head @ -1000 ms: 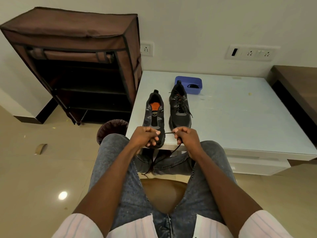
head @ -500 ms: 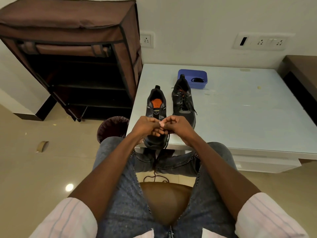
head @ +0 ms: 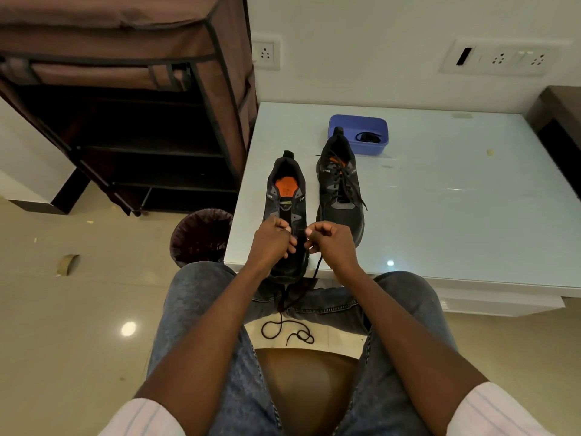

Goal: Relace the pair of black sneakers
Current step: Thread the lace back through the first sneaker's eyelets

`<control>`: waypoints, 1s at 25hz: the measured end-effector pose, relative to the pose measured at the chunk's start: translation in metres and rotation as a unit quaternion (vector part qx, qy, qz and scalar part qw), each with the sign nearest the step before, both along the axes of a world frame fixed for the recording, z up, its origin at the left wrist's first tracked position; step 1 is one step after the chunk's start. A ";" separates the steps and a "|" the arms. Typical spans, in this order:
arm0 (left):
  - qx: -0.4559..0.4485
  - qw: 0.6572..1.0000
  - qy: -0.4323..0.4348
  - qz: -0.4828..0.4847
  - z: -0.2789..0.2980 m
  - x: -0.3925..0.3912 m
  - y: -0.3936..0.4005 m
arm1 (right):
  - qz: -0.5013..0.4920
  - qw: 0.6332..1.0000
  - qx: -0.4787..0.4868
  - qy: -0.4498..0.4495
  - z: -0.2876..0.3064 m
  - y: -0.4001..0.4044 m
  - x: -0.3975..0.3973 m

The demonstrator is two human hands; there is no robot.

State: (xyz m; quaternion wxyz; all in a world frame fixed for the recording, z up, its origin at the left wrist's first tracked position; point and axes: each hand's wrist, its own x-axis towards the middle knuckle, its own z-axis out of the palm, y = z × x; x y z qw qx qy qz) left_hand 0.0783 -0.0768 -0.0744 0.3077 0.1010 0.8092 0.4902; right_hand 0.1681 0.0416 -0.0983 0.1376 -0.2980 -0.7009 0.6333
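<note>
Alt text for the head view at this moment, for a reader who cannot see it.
Both hands, left hand and right hand, pinch a black lace over the unlaced sneaker at the white table edge. The laced sneaker stands beside it.

Honestly you won't read much here: both sneakers, the unlaced one [head: 286, 212] and the laced one [head: 341, 190], have tiny white logo marks beside the tongue (way too small and blurry to spell out). Nothing else carries lettering.
</note>
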 end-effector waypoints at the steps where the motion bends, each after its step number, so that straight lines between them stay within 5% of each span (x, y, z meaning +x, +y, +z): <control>1: -0.008 1.000 -0.008 0.010 -0.001 -0.001 0.000 | -0.011 0.999 0.033 -0.004 -0.002 0.000 -0.001; 7: -0.014 0.996 -0.085 0.026 -0.002 -0.010 -0.002 | 0.002 0.982 0.187 -0.038 -0.023 0.001 -0.007; 25: -0.012 0.993 -0.113 0.020 -0.003 -0.014 -0.004 | 0.027 0.975 0.220 0.001 -0.019 -0.007 -0.014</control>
